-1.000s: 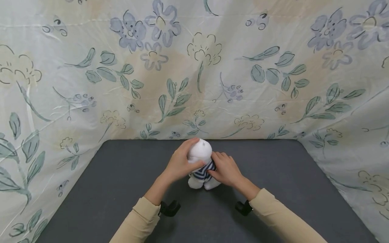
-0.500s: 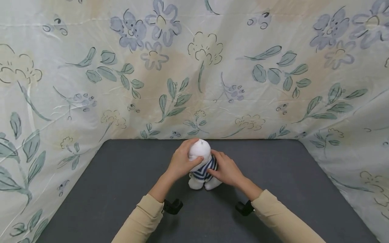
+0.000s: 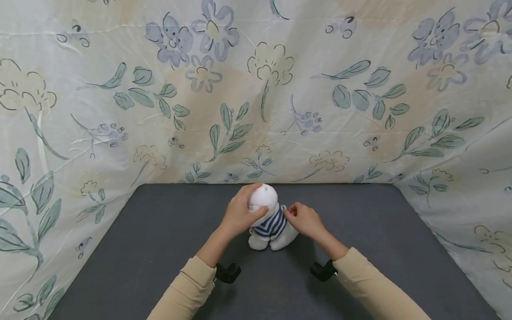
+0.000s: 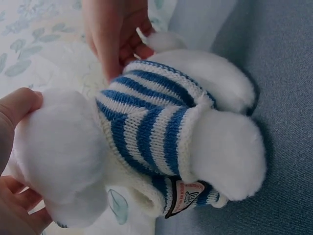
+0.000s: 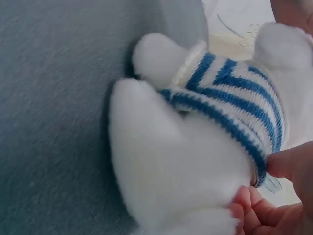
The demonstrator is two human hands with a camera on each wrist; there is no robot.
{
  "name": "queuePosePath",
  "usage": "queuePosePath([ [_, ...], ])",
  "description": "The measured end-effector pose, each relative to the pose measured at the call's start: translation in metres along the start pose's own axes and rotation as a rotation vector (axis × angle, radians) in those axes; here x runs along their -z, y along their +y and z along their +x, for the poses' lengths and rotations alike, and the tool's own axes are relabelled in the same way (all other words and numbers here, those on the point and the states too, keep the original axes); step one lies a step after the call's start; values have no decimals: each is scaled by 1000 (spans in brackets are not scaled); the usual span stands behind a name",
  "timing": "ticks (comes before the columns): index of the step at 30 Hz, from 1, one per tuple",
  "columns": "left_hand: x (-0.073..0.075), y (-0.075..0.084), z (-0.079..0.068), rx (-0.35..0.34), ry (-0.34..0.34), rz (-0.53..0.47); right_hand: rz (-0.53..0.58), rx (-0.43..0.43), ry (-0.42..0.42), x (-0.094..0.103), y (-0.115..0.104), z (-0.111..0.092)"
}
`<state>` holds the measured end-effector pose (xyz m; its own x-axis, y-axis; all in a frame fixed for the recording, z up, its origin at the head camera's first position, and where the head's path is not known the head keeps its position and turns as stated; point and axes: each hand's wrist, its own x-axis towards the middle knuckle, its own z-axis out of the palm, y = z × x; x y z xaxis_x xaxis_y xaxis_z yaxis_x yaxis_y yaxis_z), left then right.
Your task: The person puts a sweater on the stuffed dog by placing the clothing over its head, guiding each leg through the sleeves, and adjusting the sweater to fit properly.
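A white plush toy (image 3: 264, 195) stands on its feet near the back of the table, dressed in a blue-and-white striped knit sweater (image 3: 271, 225). My left hand (image 3: 237, 214) grips the toy's round head, thumb on the near side. With my right hand (image 3: 306, 221) I pinch the sweater's hem at the toy's back; the right wrist view has the thumb (image 5: 288, 160) on the blue edge and curled fingers beneath it. White legs (image 4: 227, 154) stick out below the knit. A small printed patch (image 4: 186, 196) shows on the sweater in the left wrist view.
The dark grey table (image 3: 160, 249) extends around the toy on all sides. A floral curtain (image 3: 256, 89) hangs behind its back edge and down both sides. Black wrist devices (image 3: 228, 273) sit under both forearms, low over the tabletop.
My right hand has slid right from the toy's side to the sweater's back edge, uncovering more of the striped knit and white body. Lately the left hand has stayed at the head.
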<state>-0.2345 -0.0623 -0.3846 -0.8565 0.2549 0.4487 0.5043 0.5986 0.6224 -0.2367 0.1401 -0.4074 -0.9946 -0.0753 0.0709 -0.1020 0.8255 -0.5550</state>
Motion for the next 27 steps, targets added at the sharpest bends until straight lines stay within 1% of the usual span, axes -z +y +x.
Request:
queuePosePath([
  [3,0,0,0,6,-1,5,34,-5,-3,-1,-4,3],
  [6,-1,1,0,11,1,10,65,0,22,-2,-8,4],
  [10,-1,1,0,13,8,25,68,-3,37,-4,-8,3],
  [16,-1,1,-1,41,30,32,72,1,13,-3,2,-4],
  [20,0,-1,-2,49,36,30,76,-17,-3,-3,9,-8],
  [27,1,-2,-2,54,35,31,75,-35,-3,-4,15,-9],
])
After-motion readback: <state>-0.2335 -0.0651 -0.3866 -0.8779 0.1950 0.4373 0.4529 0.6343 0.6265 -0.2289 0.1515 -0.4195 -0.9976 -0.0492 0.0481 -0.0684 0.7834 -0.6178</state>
